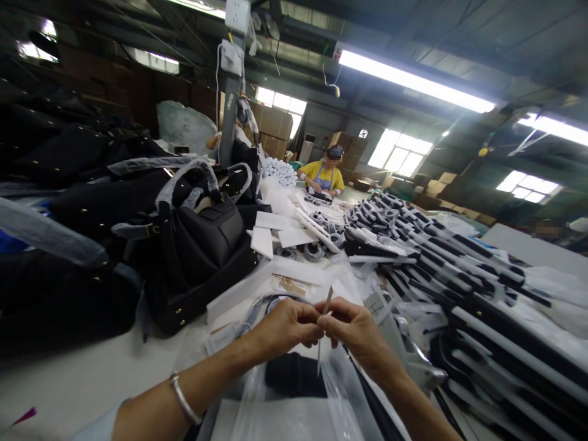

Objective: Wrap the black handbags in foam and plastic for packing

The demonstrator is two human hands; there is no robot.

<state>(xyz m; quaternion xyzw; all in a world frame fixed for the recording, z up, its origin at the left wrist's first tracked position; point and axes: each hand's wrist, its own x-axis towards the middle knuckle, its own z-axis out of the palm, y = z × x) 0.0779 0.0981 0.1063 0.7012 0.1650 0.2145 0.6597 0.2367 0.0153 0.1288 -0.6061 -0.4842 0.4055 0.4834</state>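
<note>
My left hand (296, 324) and my right hand (351, 324) meet at the centre, fingers pinched together. Between them is a thin pale strip (329, 300), its upper end sticking up above the fingertips and a narrow length hanging below. Both hands appear to grip it. Beneath them lies a black item (294, 375) under clear plastic, with white sheet material (271, 419) in front of it. A silver bangle circles my left wrist.
Black bags (202, 239) with wrapped handles are piled at the left. Wrapped black straps (459, 269) are heaped at the right. White foam pieces (294, 237) and coiled straps (315, 250) lie ahead. A person in yellow (323, 174) works at the far end.
</note>
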